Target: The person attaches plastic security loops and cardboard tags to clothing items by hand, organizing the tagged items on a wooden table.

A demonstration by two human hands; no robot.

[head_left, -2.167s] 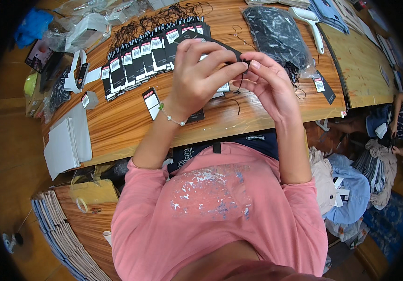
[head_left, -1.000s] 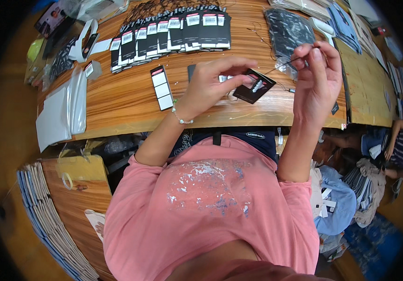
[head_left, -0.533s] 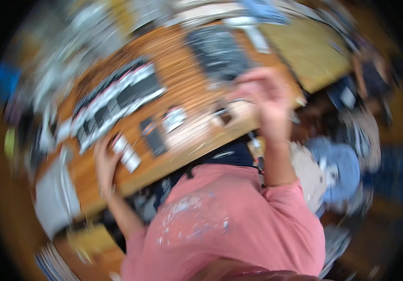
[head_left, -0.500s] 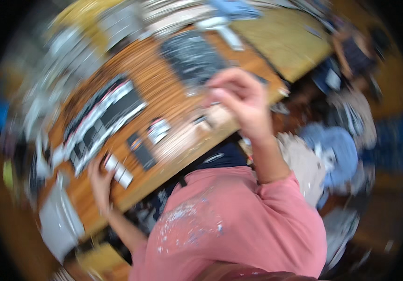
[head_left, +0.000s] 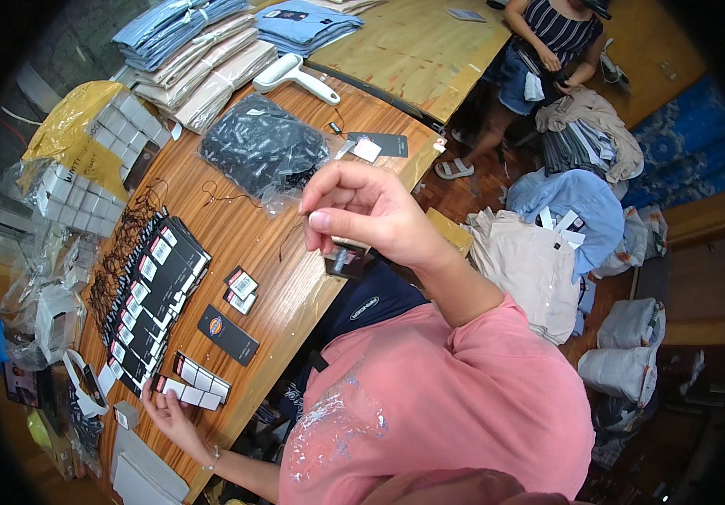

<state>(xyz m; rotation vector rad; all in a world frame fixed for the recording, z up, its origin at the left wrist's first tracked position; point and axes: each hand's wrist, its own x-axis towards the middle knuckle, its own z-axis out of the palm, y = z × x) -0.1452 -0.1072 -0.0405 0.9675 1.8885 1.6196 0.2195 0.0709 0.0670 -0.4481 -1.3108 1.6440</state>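
Note:
My left hand (head_left: 174, 422) rests low on the wooden table, its fingers closed on the end of a white label strip (head_left: 194, 393). Another strip lies partly under it. Beside these is a row of overlapping black hang tags (head_left: 160, 269) with white barcode stickers and black strings. My right hand (head_left: 371, 210) is raised above the table's front edge, thumb and forefinger pinched. A thin black cord (head_left: 283, 244) shows next to its fingertips; whether they hold it I cannot tell. Below that hand a small dark tag or packet (head_left: 346, 261) is partly hidden.
A single black tag (head_left: 228, 334) and two small stickered tags (head_left: 240, 290) lie mid-table. Farther back are a clear bag of black strings (head_left: 263, 147), a white-handled roller (head_left: 297, 78) and folded shirts (head_left: 202, 63). At right, a person (head_left: 548, 50) sits by heaped garments (head_left: 531, 265).
The view has swung and sharpened, so more of the table's far end shows. My left fingers now reach onto the label strip. My right hand stays raised and pinched.

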